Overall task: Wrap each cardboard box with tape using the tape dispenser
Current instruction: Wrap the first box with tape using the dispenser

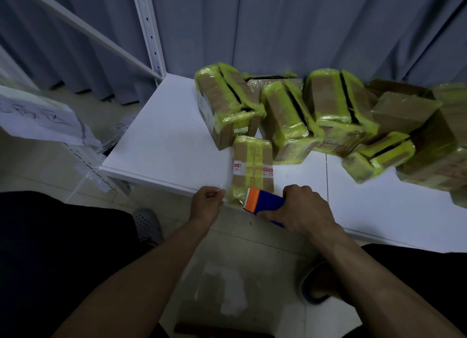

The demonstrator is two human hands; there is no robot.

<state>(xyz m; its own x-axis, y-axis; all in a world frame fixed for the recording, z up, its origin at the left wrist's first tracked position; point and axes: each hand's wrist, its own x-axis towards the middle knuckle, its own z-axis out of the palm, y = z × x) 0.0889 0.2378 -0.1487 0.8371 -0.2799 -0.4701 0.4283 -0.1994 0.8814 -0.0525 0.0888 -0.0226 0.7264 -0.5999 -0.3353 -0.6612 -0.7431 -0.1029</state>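
Grey curtains hang behind a white tabletop piled with yellow-taped boxes; the rightmost are cut off by the frame. A small cardboard box lies at the near edge. The right hand grips the tape dispenser beside it, hiding the roll. The left hand pinches a clear strip, barely discernible.

I held both bare forearms stretched forward and angled inward, my left hand curled, thumb and fingertips pinching the clear tape, my right hand knuckles-up, fingers wrapped round the tape dispenser.
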